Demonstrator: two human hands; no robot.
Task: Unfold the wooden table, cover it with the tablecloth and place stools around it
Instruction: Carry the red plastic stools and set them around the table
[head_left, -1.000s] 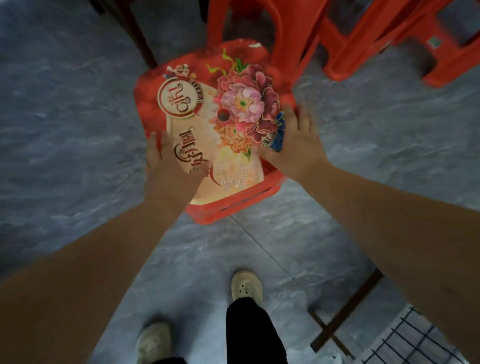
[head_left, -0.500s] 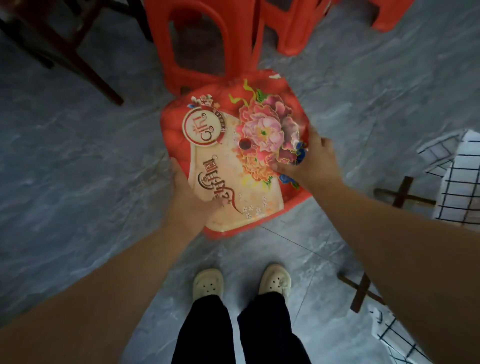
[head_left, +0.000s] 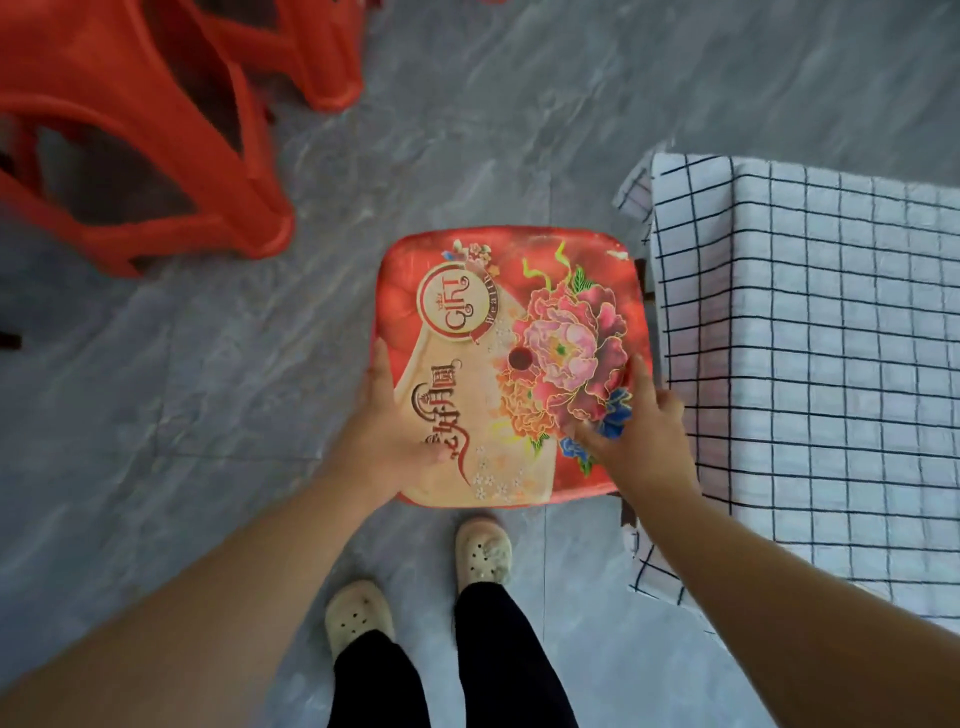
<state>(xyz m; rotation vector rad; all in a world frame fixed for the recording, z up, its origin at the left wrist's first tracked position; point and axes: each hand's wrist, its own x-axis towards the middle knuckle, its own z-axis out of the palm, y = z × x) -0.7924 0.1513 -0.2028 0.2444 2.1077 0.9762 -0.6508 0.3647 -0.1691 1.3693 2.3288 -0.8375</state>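
— Now, position of printed stool (head_left: 467, 291) versus earlier?
— Shifted away from red stools (head_left: 156, 156) to just beside checked tablecloth (head_left: 805, 364).
— Grip, surface?
— Clamped at opposite seat edges by left hand (head_left: 387, 426) and right hand (head_left: 641, 441); square, rounded corners, glossy plastic, floral print.

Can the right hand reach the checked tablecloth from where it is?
Probably yes. The right hand grips the edge of the floral red stool, right beside the checked tablecloth, and nothing lies between them. It would have to let go of the stool first, though.
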